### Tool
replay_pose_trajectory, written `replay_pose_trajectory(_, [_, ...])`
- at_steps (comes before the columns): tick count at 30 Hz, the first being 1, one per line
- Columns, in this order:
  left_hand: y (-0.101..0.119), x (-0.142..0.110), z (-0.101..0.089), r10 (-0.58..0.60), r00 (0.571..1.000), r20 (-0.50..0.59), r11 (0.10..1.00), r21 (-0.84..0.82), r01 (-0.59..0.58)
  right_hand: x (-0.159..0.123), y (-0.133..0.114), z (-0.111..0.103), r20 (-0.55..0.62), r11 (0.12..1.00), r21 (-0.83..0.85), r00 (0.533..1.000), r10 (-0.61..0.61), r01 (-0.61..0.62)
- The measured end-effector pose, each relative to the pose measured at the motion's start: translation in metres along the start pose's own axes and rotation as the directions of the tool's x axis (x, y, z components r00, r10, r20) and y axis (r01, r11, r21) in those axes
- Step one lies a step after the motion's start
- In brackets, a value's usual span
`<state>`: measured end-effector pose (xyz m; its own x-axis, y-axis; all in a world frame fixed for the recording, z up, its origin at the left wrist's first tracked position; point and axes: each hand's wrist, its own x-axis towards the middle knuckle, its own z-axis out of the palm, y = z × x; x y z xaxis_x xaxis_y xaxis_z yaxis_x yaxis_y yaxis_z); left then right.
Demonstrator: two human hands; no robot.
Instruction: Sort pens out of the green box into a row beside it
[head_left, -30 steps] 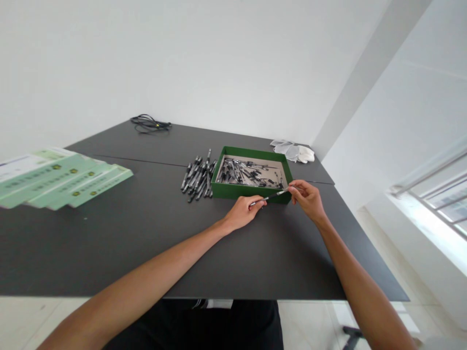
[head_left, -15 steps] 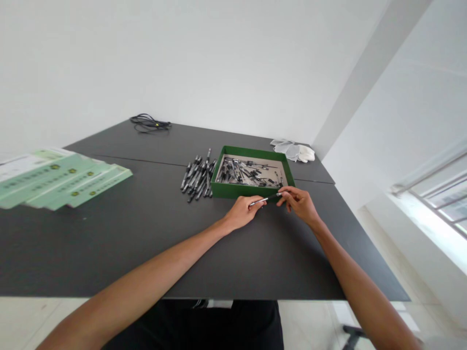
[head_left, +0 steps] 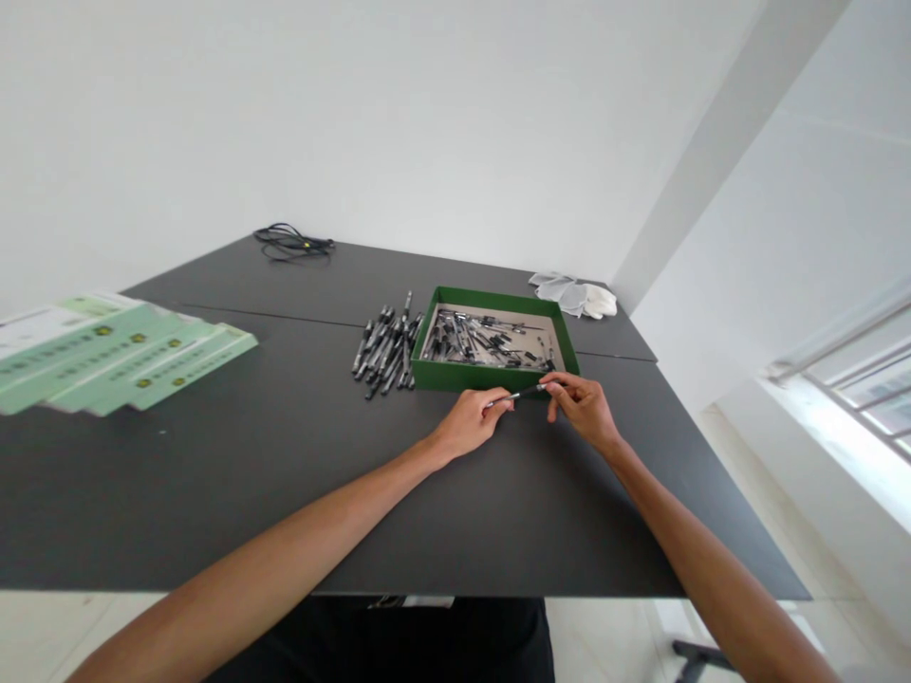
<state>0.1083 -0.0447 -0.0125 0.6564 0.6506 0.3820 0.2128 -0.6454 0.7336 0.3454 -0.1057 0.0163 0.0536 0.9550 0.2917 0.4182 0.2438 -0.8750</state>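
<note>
A slim pen (head_left: pixel 525 392), dark with a clear barrel end, is held level between my two hands, just in front of a green box (head_left: pixel 491 378). My left hand (head_left: pixel 475 417) is closed around its left end, thumb and fingers pinching it. At the other end, the thumb and forefinger of my right hand (head_left: pixel 582 408) pinch the pen's tip; the remaining fingers curl loosely. Inside the box lie many loose black and clear pen parts (head_left: pixel 470 337). To the box's left, a heap of black-and-clear pens (head_left: pixel 388 351) rests on the dark table.
Green and white printed sheets (head_left: pixel 128 351) fan out on the table's left side. A coiled black cable (head_left: pixel 293 242) lies at the back left. White gloves (head_left: pixel 580 296) sit at the back right, close to the wall. The table (head_left: pixel 285 417) has a seam running across it.
My right hand has shifted slightly left along the pen, and its fingers have drawn closer around the end. My left hand keeps its grip. The view has tipped a little.
</note>
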Motion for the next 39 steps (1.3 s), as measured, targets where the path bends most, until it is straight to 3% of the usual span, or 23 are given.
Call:
replay_pose_trajectory(17, [0.009, -0.002, -0.003, 0.023, 0.999, 0.034, 1.000, 0.018, -0.023, -0.002, 0.001, 0.008, -0.008, 0.998, 0.020, 0.999, -0.053, 0.053])
replay_pose_trajectory(23, [0.014, -0.002, -0.003, -0.017, 0.999, 0.033, 1.000, 0.015, 0.016, -0.003, -0.010, 0.018, -0.057, 0.970, -0.171, 0.981, -0.186, 0.174])
replay_pose_trajectory(28, [0.016, -0.001, -0.003, -0.037, 0.999, -0.002, 0.999, -0.017, 0.037, -0.002, -0.008, 0.009, -0.043, 0.928, -0.300, 0.969, -0.245, 0.221])
replay_pose_trajectory(39, [0.014, 0.000, -0.002, -0.035, 0.999, 0.009, 0.998, -0.048, 0.035, -0.001, -0.010, -0.007, 0.001, 0.916, -0.304, 0.961, -0.275, 0.263])
